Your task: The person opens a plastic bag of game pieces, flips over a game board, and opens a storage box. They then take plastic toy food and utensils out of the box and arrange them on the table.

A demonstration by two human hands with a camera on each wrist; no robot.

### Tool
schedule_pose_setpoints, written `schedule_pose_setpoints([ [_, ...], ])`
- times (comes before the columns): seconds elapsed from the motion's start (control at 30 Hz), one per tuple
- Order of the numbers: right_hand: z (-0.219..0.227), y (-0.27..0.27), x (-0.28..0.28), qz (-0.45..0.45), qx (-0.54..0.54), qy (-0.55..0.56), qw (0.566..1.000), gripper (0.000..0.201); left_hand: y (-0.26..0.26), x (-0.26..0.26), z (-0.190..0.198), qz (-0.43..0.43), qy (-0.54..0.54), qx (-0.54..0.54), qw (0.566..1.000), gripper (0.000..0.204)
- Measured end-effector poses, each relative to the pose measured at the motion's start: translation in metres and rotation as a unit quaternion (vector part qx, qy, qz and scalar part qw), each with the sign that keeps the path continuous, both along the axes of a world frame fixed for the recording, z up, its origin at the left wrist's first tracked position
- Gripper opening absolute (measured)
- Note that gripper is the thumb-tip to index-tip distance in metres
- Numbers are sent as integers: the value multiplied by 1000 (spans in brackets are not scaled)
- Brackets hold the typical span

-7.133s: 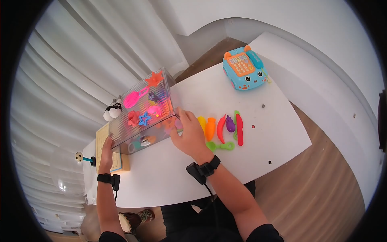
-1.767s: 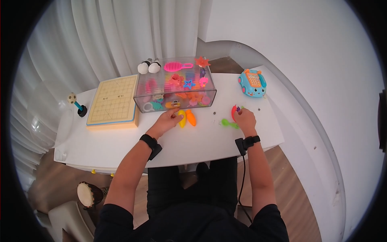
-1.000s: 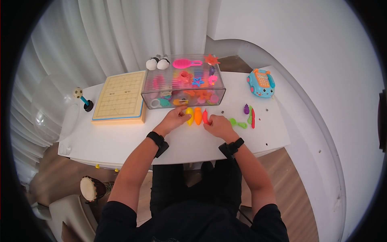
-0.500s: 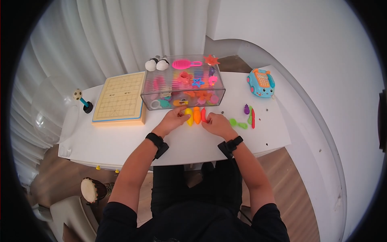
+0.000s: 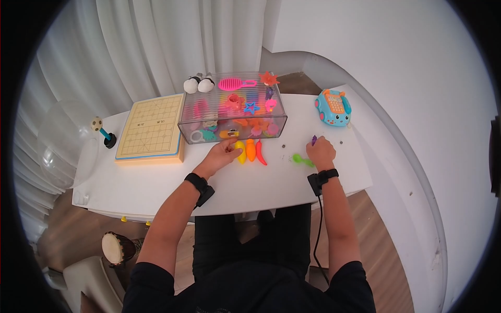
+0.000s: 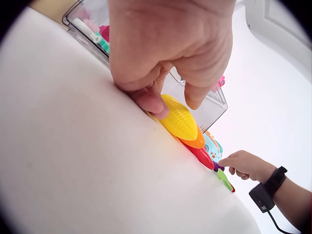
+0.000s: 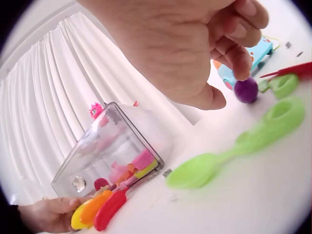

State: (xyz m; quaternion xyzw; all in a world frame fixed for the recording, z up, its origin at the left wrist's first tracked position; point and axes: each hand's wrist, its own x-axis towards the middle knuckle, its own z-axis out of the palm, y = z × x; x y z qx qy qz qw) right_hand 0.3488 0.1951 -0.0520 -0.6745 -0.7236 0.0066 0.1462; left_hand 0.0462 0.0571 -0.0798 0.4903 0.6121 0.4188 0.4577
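Beside the yellow corn (image 5: pixel 241 153) is the left hand (image 5: pixel 214 160), its fingertips touching the corn (image 6: pixel 180 119) in the left wrist view. An orange carrot (image 5: pixel 251 150) and a red chili (image 5: pixel 260 153) lie in a row to the corn's right. Farther right, the right hand (image 5: pixel 322 153) is over a purple eggplant (image 5: pixel 314 140). In the right wrist view a fingertip meets the eggplant (image 7: pixel 246 91), while the thumb stands apart from it. A green spoon (image 7: pixel 195 171), another green piece (image 7: pixel 284 86) and a red knife (image 7: pixel 298 71) lie near that hand.
Behind the row stands a clear box (image 5: pixel 235 129) with toys in and on it. A board-game box (image 5: pixel 148 130) and a ball on a stand (image 5: pixel 107 136) are at the left. A toy phone (image 5: pixel 334 108) sits at the back right.
The right hand has let go of the chili, which lies beside the carrot, and has moved right to the eggplant. The left hand stays by the corn.
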Motion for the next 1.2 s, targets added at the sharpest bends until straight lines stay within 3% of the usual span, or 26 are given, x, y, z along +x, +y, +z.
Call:
schedule_pose_setpoints([
  [0.17, -7, 5, 7, 13, -22, -16, 1000, 29, 0, 0, -1, 5, -4, -11, 1000, 60],
  [0.27, 1, -7, -2, 12, 14, 30, 999, 30, -1, 1, -1, 9, -16, 5, 1000, 60],
  [0.33, 12, -31, -19, 120, 8, 103, 987, 33, -1, 1, 2, 2, 3, 2, 1000, 59],
  [0.4, 8, -47, -34, 187, -79, 162, 966, 34, 0, 1, 1, 1, 9, 1, 1000, 59],
  [0.5, 1, -61, -57, 219, -99, 146, 960, 34, 3, -1, -7, -2, 12, 3, 1000, 59],
  [1.03, -25, -59, -70, 238, -72, 196, 949, 41, -2, 1, 1, 9, -22, -6, 1000, 56],
  [1.2, -15, -59, -70, 230, -143, 200, 942, 44, 0, 0, -2, 7, -24, -5, 1000, 56],
])
